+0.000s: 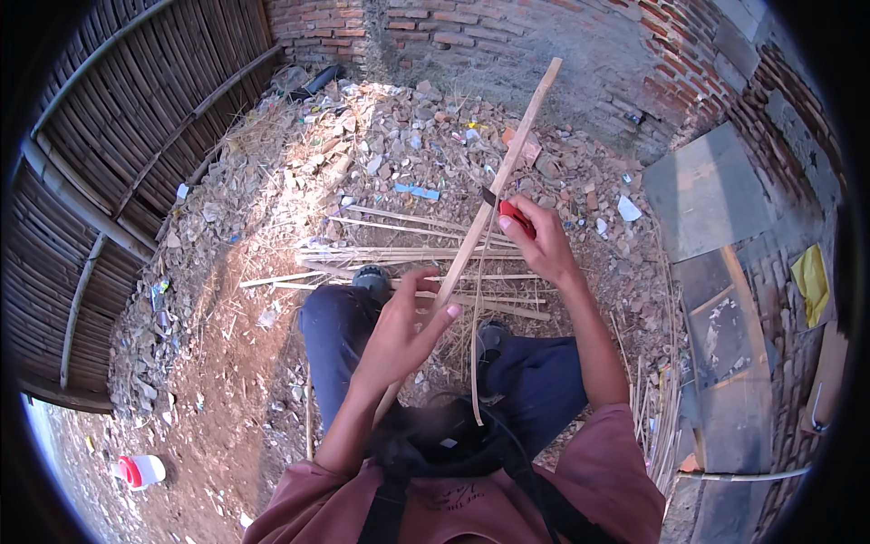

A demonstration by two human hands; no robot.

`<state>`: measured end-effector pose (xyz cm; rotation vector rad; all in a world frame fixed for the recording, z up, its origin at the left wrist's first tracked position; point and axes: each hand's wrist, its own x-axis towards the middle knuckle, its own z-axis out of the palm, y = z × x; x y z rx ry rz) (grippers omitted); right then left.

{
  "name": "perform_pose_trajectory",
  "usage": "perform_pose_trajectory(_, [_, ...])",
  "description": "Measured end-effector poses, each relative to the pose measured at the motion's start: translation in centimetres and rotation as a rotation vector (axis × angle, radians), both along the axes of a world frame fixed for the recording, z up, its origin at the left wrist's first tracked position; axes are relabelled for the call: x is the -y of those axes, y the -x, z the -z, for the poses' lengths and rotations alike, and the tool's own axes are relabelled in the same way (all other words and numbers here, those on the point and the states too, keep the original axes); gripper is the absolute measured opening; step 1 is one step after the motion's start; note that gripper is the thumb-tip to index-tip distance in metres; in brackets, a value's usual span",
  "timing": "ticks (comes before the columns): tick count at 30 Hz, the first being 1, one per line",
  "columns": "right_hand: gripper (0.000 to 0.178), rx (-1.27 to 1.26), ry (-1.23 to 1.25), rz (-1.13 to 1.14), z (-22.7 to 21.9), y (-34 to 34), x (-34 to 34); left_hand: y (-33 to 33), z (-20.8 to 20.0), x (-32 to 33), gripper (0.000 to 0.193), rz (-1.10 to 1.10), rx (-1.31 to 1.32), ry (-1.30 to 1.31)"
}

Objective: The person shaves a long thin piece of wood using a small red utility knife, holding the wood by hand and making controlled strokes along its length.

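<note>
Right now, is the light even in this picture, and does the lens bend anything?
Head view: uneven light, a bright sunlit patch on part of the rubble, shade over much of the rest; head view: fisheye distortion, the brick wall curves and the corners go black; head view: the pale strip and right hand look fairly sharp.

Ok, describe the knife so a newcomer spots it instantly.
From the brick wall ahead, follow the long pale slat down. Beside it, the right hand grips the knife, its dark blade at the slat. Its red handle sets it apart from the pale strips below.
</note>
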<state>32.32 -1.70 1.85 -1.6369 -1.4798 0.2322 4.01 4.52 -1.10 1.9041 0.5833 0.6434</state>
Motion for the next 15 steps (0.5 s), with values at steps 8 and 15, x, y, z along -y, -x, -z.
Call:
perform_pose_trajectory(8, [0.028,0.099,0.103,-0.034,0.1,1.1,-0.2,-5.1,0.8,-1.2,0.024,0.061,0.152,0.377])
perform_pose_trajectory(15, [0.032,0.096,0.024,-0.041,2.3,1.5,-0.6,-5.3,2.1,-1.0,0.019,-0.006,0.149,0.375])
